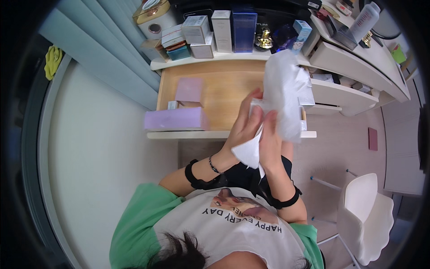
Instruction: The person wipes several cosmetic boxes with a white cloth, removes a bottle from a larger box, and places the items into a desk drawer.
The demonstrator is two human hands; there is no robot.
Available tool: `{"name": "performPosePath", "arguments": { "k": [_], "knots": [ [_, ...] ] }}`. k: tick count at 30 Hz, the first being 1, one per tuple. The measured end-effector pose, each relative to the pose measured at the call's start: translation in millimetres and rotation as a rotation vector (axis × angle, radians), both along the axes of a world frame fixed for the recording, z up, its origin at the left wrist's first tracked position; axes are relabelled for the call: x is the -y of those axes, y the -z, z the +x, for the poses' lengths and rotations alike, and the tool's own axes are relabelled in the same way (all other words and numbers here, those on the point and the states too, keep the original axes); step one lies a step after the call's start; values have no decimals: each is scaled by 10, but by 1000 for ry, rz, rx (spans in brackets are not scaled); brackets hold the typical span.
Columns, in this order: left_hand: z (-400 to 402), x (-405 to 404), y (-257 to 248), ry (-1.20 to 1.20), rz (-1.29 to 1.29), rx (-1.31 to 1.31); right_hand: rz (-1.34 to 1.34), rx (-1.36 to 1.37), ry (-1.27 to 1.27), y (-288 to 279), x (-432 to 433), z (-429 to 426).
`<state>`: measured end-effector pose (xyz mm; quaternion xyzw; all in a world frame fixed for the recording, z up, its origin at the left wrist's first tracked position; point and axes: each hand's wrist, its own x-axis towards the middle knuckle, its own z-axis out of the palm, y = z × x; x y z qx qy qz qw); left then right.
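A white, partly translucent soft plastic pack, blurred, is held up over the right part of an open wooden drawer. My left hand grips the pack's left side, its fingers near a small loose flap of plastic. Against the same side, my right hand presses with its fingertips. A folded white tissue or cloth hangs between my palms, mostly on the right hand's side. In the drawer's left part lie a long lilac box, a pink box and a small white box.
Several cosmetic boxes, among them a tall blue box, line the desktop behind the drawer. Silvery packs show at the drawer's right edge. At right are a partly open side drawer and a white chair. A curtain hangs left.
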<state>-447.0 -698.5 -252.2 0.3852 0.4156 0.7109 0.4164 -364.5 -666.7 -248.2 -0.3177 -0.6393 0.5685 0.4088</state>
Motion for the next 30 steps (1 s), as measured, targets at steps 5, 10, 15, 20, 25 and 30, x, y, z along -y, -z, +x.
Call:
{"name": "performPosePath", "arguments": {
  "k": [5,10,15,20,25,30],
  "knots": [
    [-369,2,-236,-234,6,169,302,25,-98,198,252,-47],
    [-1343,-67,-422,-189,-239,-423,148,101,-21,280,135,-83],
    [-2457,-219,336,-77,-873,-1086,-85,69,6,622,-147,-168],
    [-2768,-460,457,242,-1153,-1168,-45,178,-115,838,-199,-256],
    [-1988,-638,156,236,-759,-1481,-65,30,45,829,-176,-124],
    [-795,-1057,1,364,-451,-1290,-154,-203,594,766,-85,94]
  ]
}}
